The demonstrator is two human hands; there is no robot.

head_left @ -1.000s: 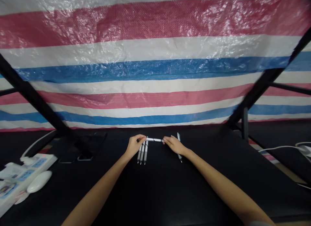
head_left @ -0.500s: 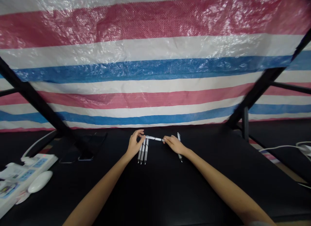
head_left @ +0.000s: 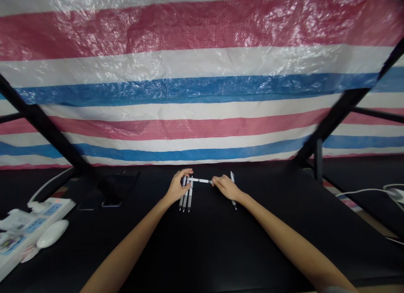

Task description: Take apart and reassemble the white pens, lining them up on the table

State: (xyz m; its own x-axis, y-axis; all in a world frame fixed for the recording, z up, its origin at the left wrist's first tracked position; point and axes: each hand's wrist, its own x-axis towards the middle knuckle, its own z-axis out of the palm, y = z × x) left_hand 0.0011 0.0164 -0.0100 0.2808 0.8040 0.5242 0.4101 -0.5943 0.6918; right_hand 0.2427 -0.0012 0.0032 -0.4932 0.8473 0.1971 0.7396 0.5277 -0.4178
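A white pen [head_left: 202,180] lies crosswise between my hands. The fingers of my right hand [head_left: 225,187] are pinched on its right end. My left hand [head_left: 177,187] is at the other end, thumb and fingers apart around the tip; whether they touch it is hard to see. Three white pens with grey grips [head_left: 185,200] lie side by side, points toward me, partly under my left hand. One more pen [head_left: 232,177] lies beneath my right hand, its middle hidden and both ends showing.
All this is on a black table [head_left: 202,242]. At the left are a white power strip [head_left: 59,209] with plugs, a white mouse-like object [head_left: 53,234] and dark flat objects [head_left: 112,204]. Black frame legs [head_left: 334,120] rise on both sides before a striped plastic sheet [head_left: 202,129].
My left hand has shifted slightly right over the row of pens, its thumb and fingers further around the crosswise pen's left end. My right hand stays nearly still, holding the pen.
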